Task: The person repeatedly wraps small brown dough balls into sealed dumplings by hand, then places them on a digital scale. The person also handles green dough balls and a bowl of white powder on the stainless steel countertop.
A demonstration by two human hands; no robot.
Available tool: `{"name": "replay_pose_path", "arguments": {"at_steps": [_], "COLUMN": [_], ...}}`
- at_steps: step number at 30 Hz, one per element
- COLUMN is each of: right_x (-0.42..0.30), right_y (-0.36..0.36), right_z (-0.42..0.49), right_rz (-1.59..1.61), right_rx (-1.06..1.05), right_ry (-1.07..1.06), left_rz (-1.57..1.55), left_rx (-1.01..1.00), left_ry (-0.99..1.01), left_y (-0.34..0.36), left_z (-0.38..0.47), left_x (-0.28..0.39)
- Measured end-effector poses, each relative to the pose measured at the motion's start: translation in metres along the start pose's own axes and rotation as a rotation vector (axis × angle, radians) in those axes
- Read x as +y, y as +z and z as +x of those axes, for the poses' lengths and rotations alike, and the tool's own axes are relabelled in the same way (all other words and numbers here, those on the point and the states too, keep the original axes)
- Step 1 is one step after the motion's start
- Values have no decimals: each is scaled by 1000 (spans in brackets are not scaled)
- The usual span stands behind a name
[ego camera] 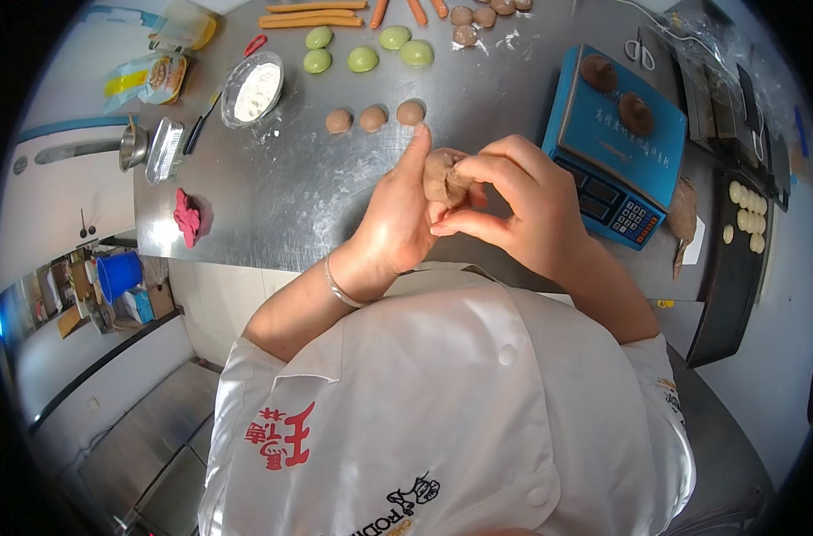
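A brown dough piece (442, 179) with a creased, folded surface rests in my left hand (394, 213), its thumb pointing up and away. The thumb and fingers of my right hand (539, 204) pinch the dough's right side, and part of it is hidden behind them. Just beyond my left thumb, three smooth brown dough balls (373, 118) sit in a row on the steel worktable (299, 194). To the right of my right hand stands a blue digital scale (614, 147) with two brown dough lumps (636, 114) on its plate.
Left are a bowl of white flour (258, 92), a foil tray (164, 151), a knife (193, 135) and pink dough (187, 218). Green dough domes (363, 59), orange sticks (311, 21) and floured brown balls (465, 35) lie farther back. Scissors (640, 53) and a dark tray (725, 295) are right.
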State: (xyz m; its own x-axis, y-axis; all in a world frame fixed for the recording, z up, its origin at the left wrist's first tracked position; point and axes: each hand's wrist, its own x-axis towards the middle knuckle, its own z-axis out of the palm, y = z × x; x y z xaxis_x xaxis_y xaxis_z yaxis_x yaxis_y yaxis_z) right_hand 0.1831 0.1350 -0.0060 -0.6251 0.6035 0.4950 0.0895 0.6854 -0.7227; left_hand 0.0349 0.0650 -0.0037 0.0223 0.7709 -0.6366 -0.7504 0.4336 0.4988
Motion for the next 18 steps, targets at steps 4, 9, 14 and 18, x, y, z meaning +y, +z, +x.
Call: {"name": "replay_pose_path", "arguments": {"at_steps": [4, 9, 14, 18], "right_x": [-1, 7, 0, -1], "right_y": [3, -5, -13, -22], "right_z": [-3, -7, -4, 1], "right_rz": [12, -30, -22, -52], "right_rx": [4, -103, -148, -258], "right_ry": [90, -11, 29, -37], "left_rz": [99, 200, 248, 250], "left_rx": [30, 19, -92, -102], "left_ry": [23, -8, -20, -42], "left_y": [4, 8, -3, -2], "left_z": [-1, -7, -4, -4], "left_x": [-1, 3, 0, 0]}}
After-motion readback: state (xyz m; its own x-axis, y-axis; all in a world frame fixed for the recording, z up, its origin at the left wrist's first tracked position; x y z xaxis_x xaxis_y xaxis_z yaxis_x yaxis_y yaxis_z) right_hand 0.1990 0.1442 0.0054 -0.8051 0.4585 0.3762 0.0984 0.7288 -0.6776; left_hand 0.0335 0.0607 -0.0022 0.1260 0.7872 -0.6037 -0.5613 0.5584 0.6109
